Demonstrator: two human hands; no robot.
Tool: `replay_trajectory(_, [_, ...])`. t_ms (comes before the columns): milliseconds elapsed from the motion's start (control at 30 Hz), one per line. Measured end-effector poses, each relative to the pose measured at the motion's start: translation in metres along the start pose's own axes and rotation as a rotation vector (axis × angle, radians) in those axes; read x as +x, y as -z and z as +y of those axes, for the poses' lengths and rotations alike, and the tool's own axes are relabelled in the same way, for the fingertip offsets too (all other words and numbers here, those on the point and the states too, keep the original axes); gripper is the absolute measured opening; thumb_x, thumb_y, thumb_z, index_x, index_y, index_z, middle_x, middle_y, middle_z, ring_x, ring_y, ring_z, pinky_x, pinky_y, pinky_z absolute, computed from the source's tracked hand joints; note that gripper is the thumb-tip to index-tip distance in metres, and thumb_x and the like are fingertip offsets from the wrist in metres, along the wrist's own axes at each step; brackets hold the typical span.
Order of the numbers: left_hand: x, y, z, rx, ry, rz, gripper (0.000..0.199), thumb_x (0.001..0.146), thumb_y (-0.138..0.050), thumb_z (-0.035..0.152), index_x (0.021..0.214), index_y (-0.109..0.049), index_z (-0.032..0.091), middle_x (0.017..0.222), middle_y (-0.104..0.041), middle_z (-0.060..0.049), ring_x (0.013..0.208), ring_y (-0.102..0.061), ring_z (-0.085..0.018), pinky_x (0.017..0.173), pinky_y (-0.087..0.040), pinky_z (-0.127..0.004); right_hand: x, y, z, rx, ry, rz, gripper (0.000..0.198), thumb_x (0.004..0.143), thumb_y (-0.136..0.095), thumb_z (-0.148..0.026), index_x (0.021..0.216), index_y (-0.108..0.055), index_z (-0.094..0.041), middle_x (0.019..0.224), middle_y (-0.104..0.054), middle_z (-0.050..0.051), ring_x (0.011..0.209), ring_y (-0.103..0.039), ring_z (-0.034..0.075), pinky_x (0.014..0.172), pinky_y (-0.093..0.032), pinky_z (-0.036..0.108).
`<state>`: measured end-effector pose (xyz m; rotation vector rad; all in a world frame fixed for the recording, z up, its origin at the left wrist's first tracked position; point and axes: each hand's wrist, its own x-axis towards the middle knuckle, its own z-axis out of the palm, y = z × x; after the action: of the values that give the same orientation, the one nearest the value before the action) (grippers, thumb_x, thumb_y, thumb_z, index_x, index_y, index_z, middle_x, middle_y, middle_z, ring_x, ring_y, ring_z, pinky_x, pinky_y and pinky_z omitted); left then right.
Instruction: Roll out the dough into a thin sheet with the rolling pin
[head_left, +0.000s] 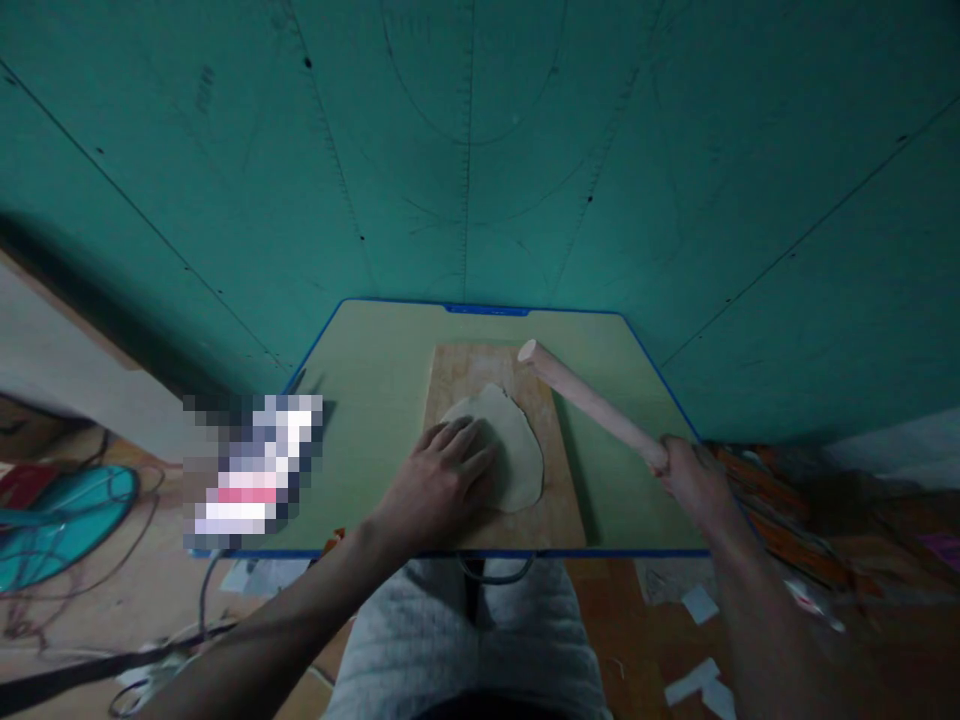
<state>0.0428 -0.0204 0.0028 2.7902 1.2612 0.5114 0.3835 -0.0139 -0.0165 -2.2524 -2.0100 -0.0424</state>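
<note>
A flat sheet of dough (517, 450) lies on a wooden board (559, 500), its outline roughly round and uneven. My left hand (442, 475) rests on the left side of the dough, fingers stretched out and covering part of it. Off to the right, my right hand (694, 480) is wrapped round one end of a wooden rolling pin (592, 405). The pin slants up and leftward, with its free end over the board's upper right corner and apart from the dough.
The board lies on a small pale table (360, 370) with a blue rim, against a green wall (465, 180). A pixelated object (259, 470) stands at the table's left edge. Cables (206, 595) run at lower left. Paper scraps (701, 605) litter the floor at right.
</note>
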Motion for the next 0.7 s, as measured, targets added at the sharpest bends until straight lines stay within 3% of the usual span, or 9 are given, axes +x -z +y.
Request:
replay_trajectory(133, [-0.005, 0.009, -0.006, -0.084, -0.028, -0.031, 0.027, 0.095, -0.052, 0.032, 0.115, -0.066, 0.02, 0.135, -0.057, -0.013, 0.128, -0.049, -0.03, 0.104, -0.044, -0.048, 0.002, 0.005, -0.002, -0.045, -0.031, -0.059, 0.015, 0.074, -0.054, -0.01, 0.079, -0.064, -0.02, 0.072, -0.065, 0.006, 0.072, -0.06, 0.02, 0.061, -0.035, 0.027])
replay_trajectory(200, [-0.009, 0.019, -0.016, -0.158, 0.031, 0.002, 0.026, 0.096, -0.049, 0.032, 0.113, -0.066, 0.022, 0.134, -0.057, -0.011, 0.126, -0.052, -0.027, 0.102, -0.046, -0.045, 0.004, 0.01, -0.006, -0.066, -0.018, -0.087, 0.015, 0.076, -0.052, -0.011, 0.08, -0.064, -0.02, 0.074, -0.066, 0.008, 0.073, -0.06, 0.021, 0.062, -0.035, 0.028])
replay_trajectory(367, [-0.009, 0.044, -0.047, -0.293, 0.508, 0.312, 0.041, 0.099, -0.033, 0.044, 0.106, -0.065, 0.019, 0.108, -0.068, -0.011, 0.098, -0.064, -0.021, 0.084, -0.052, -0.035, 0.019, 0.024, -0.039, -0.145, 0.146, -0.106, 0.021, 0.082, -0.046, -0.014, 0.088, -0.066, -0.018, 0.078, -0.068, 0.011, 0.078, -0.06, 0.024, 0.065, -0.036, 0.029])
replay_trajectory(467, [-0.003, 0.046, -0.057, -0.331, 0.624, 0.235, 0.049, 0.097, -0.028, 0.052, 0.102, -0.063, 0.017, 0.091, -0.069, -0.009, 0.08, -0.065, -0.02, 0.073, -0.051, -0.032, 0.03, 0.03, -0.07, -0.211, 0.253, -0.157, 0.029, 0.087, -0.04, -0.014, 0.095, -0.068, -0.014, 0.085, -0.07, 0.014, 0.079, -0.062, 0.025, 0.065, -0.036, 0.03])
replay_trajectory(567, [0.001, 0.042, -0.063, -0.464, 0.698, 0.158, 0.053, 0.097, -0.022, 0.051, 0.09, -0.061, 0.017, 0.074, -0.067, -0.005, 0.06, -0.061, -0.018, 0.06, -0.047, -0.029, 0.037, 0.037, -0.097, -0.26, 0.273, -0.175, 0.039, 0.089, -0.032, -0.014, 0.101, -0.069, -0.01, 0.087, -0.07, 0.018, 0.077, -0.064, 0.026, 0.062, -0.036, 0.031])
replay_trajectory(633, [0.004, 0.04, -0.066, -0.546, 0.733, 0.146, 0.051, 0.097, -0.021, 0.05, 0.094, -0.06, 0.017, 0.071, -0.066, -0.003, 0.054, -0.059, -0.016, 0.055, -0.045, -0.028, 0.04, 0.041, -0.11, -0.269, 0.279, -0.176, 0.042, 0.091, -0.03, -0.015, 0.106, -0.069, -0.008, 0.088, -0.071, 0.019, 0.077, -0.065, 0.026, 0.06, -0.036, 0.03])
replay_trajectory(700, [0.009, 0.039, -0.067, -0.493, 0.748, 0.09, 0.048, 0.096, -0.024, 0.049, 0.097, -0.06, 0.017, 0.074, -0.067, -0.004, 0.057, -0.06, -0.017, 0.056, -0.044, -0.027, 0.04, 0.043, -0.12, -0.256, 0.272, -0.184, 0.043, 0.092, -0.03, -0.017, 0.106, -0.07, -0.008, 0.088, -0.071, 0.018, 0.077, -0.065, 0.024, 0.06, -0.036, 0.029])
